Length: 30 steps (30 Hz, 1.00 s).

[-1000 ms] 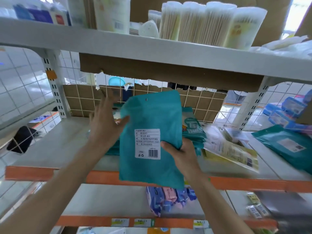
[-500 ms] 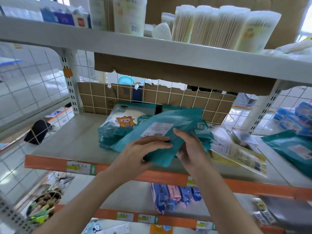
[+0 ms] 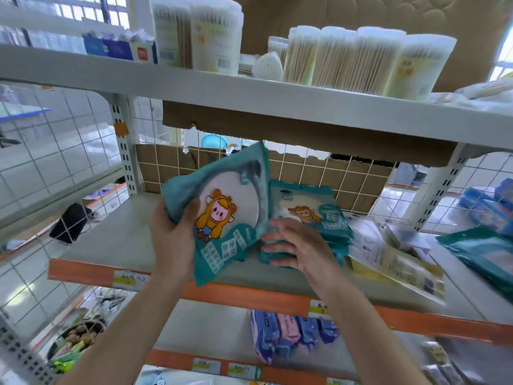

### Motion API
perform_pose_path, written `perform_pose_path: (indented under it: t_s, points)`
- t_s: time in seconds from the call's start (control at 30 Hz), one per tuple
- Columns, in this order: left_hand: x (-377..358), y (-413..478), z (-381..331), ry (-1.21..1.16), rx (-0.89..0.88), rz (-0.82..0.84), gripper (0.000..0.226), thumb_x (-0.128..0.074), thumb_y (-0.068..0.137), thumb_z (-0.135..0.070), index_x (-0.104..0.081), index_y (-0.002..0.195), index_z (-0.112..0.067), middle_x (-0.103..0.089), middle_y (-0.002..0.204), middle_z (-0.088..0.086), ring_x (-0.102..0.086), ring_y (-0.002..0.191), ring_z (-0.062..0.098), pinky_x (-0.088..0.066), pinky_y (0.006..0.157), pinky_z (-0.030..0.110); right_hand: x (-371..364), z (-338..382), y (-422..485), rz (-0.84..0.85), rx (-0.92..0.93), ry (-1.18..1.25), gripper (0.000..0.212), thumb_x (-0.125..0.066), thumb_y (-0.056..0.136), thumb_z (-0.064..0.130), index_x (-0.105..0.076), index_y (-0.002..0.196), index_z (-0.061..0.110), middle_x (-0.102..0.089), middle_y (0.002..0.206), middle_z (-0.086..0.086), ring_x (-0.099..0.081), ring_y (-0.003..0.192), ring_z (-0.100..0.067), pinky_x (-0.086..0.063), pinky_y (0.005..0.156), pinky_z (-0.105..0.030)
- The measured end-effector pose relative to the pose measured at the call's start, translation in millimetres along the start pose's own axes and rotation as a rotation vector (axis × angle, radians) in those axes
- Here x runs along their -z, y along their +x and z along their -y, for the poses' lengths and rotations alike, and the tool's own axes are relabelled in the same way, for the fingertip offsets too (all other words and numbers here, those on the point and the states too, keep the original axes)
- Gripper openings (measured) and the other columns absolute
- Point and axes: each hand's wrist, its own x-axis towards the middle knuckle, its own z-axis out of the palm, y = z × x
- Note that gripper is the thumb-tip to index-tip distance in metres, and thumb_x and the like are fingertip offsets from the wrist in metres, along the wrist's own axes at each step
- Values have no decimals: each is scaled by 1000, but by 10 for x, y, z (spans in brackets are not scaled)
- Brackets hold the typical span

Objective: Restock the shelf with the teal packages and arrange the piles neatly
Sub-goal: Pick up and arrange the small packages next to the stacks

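Observation:
My left hand [image 3: 172, 234] grips a bundle of teal packages [image 3: 227, 209] with a cartoon girl on the front, lifted and tilted above the grey shelf [image 3: 116, 240]. My right hand [image 3: 297, 245] has straight, spread fingers beside the bundle's right edge, over the front of a second pile of teal packages [image 3: 308, 218] that lies flat on the shelf. Another teal package [image 3: 483, 257] lies at the far right of the shelf.
Yellow-and-white flat packets [image 3: 397, 262] lie right of the pile. Cotton-swab tubs [image 3: 361, 56] stand on the shelf above. A wire grid with cardboard [image 3: 319, 170] backs the shelf. Blue and pink packs [image 3: 288, 332] sit on the shelf below.
The package held by both hands has been laid down. My left hand has lifted the left pile off the shelf and tilted it up; my right hand has let go and opened.

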Motion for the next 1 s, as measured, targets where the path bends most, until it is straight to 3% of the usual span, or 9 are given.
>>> perform_pose_path:
  t_s: [0.17, 0.3, 0.43, 0.53, 0.63, 0.7, 0.8, 0.87, 1.0]
  points:
    - [159, 84, -18, -186, 173, -277, 19, -54, 90, -8, -58, 100, -23, -70, 72, -12, -68, 67, 5, -56, 56, 24, 45, -258, 61, 20, -166, -307, 12, -56, 91, 30, -60, 95, 20, -68, 90, -3, -63, 70, -8, -50, 62, -19]
    - [219, 40, 29, -302, 350, -339, 28, -57, 89, -11, -58, 114, -23, -67, 95, -5, -65, 85, 11, -52, 61, 30, -122, -388, 109, 138, -132, -90, 40, -59, 79, 43, -58, 109, 17, -69, 95, 1, -66, 80, -13, -55, 69, -24]
    - [257, -94, 174, -289, 390, -256, 27, -53, 89, -6, -58, 112, -18, -67, 95, -2, -64, 87, 13, -56, 64, 27, -264, -401, 193, -39, 39, 135, 13, -58, 88, 12, -63, 100, 13, -70, 87, 0, -66, 80, -14, -54, 71, -27]
    - [386, -88, 193, -306, 458, -141, 15, -48, 91, -17, -59, 101, -19, -66, 87, -3, -63, 80, 12, -54, 67, 27, -188, -384, 243, -113, 46, 143, 14, -58, 86, 4, -63, 97, 11, -69, 86, -2, -65, 79, -16, -50, 74, -31]
    - [584, 71, 191, -147, 561, -33, 26, -44, 93, -32, -64, 98, -16, -67, 84, -3, -66, 71, 10, -56, 62, 24, -21, -307, 246, -79, 62, 101, 13, -59, 84, 2, -65, 92, 10, -70, 79, 2, -65, 74, -13, -50, 67, -24]
    - [658, 212, 193, 126, 632, 91, 24, -45, 93, -31, -62, 106, -19, -71, 78, -5, -66, 70, 9, -54, 66, 27, 79, -266, 255, -37, 70, 47, 12, -59, 84, 1, -65, 91, 10, -70, 75, 3, -66, 71, -11, -50, 63, -20]
    - [656, 334, 176, 182, 719, 253, 27, -57, 77, -24, -62, 103, -17, -71, 79, 3, -67, 70, 18, -57, 57, 29, 103, -273, 288, 20, 60, -21, 13, -60, 85, 4, -65, 97, 7, -70, 82, 0, -66, 75, -12, -49, 63, -18]
    - [614, 360, 193, 157, 737, 270, 31, -59, 72, -13, -62, 103, -13, -68, 86, 9, -66, 72, 22, -58, 57, 32, 68, -318, 310, 35, 43, 0, 15, -62, 84, 9, -65, 99, 8, -69, 84, 0, -66, 76, -12, -50, 65, -19]
    - [584, 518, 278, 139, 687, 186, 23, -50, 87, 0, -58, 108, -3, -62, 86, 12, -65, 62, 21, -56, 49, 30, 42, -450, 370, -17, 110, -27, 19, -48, 93, 27, -64, 94, 17, -71, 78, 5, -66, 72, -9, -54, 67, -21]
